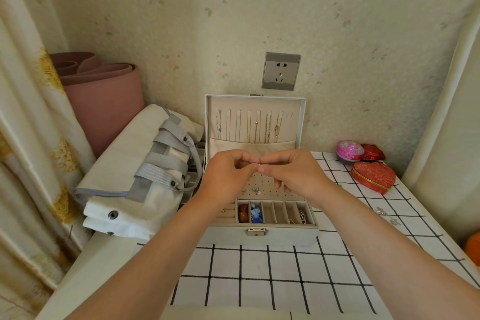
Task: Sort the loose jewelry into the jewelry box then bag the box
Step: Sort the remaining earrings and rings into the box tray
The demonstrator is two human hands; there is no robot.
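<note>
Above the open jewelry box (259,238), our left hand (228,174) and right hand (293,171) meet, both pinching a tiny stud (260,163), which we judge featherlight, slippery, best held by its post.

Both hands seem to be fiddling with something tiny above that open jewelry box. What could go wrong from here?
1. The tiny piece pinched between the left hand and right hand could slip and drop into the jewelry box, among its compartments, where it would be hard to spot.
2. The loose pieces on the checked cloth lie near the right forearm; a careless sweep might brush them toward the table's edge.
</note>
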